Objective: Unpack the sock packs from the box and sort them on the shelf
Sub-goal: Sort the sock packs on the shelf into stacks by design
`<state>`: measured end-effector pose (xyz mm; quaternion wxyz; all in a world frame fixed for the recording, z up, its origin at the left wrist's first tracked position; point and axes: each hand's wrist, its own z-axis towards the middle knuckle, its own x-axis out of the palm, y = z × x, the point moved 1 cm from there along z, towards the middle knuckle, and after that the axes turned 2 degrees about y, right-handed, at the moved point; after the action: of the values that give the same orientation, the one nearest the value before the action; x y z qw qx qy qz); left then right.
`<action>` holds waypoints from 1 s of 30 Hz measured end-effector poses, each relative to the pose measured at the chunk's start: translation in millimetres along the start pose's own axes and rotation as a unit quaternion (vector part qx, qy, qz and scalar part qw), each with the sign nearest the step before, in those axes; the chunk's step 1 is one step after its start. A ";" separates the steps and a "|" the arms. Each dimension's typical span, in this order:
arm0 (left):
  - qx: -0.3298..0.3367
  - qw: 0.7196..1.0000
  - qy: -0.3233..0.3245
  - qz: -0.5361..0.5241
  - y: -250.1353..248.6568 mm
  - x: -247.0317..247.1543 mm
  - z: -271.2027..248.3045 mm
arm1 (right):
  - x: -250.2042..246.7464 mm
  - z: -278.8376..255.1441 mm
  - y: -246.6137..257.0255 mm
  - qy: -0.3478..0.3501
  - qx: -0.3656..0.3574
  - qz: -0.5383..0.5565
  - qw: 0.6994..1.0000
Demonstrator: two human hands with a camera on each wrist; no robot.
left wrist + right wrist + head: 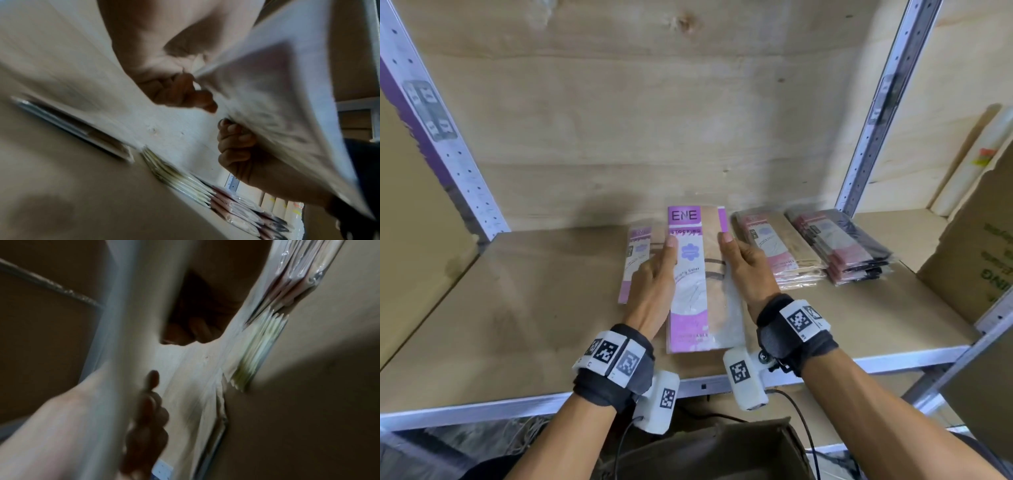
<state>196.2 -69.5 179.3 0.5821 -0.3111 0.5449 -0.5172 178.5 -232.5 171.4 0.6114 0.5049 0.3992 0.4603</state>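
Hands, both yours: left hand point(654, 277) and right hand point(748, 270) each pinch a long edge of one purple sock pack point(697, 274), thumbs on top, fingers curled beneath, holding it flat and square above the shelf point(517, 308). Destination, likely: the matching purple pack point(635, 263) just left. Beige stack point(779, 250) and dark stack point(839, 246) lie right, sorted by colour.

Head view, as I read it: evenly lit and mostly sharp, soft shadows on the pale plywood back panel point(654, 102), perforated grey metal uprights point(887, 102) bowed by wide-angle distortion. Both wrist views: dim, heavily motion-blurred; I note glare on the clear plastic wrappers point(304, 272).
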 end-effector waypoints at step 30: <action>0.001 0.995 -0.088 0.051 14.3 -11.5 8.2 | 12.3 -14.4 3.9 0.050 -0.003 -0.136 0.989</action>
<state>209.3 -56.5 171.4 0.6535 -0.3269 0.5063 -0.4579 167.3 -216.7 172.5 0.6489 0.4204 0.4934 0.3984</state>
